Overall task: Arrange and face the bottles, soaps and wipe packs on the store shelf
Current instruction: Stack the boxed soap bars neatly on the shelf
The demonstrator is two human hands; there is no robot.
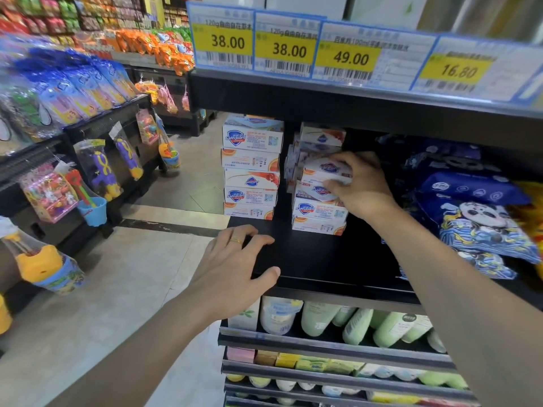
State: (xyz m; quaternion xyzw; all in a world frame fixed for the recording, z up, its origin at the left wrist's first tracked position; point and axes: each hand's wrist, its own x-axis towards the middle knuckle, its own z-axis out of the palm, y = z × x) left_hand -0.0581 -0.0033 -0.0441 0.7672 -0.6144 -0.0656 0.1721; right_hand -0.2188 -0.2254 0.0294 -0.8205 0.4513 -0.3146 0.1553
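Two stacks of white Safeguard soap boxes stand on the black shelf (323, 259). The left stack (251, 168) is fairly square. The right stack (318, 207) is crooked in its upper part. My right hand (361, 186) grips one soap box (324, 171) in the upper part of the right stack, fingers wrapped over its front. My left hand (235, 265) rests open on the shelf's front left corner, holding nothing. Dark blue wipe packs (473, 212) lie piled to the right of the soaps. Pale green and white bottles (361, 324) fill the shelf below.
Price tags (293, 45) hang along the upper shelf edge just above the soaps. Lower shelves hold yellow and pink soap bars (293, 359). To the left, across the tiled aisle floor (102, 289), stands a rack of hanging toys (97, 171).
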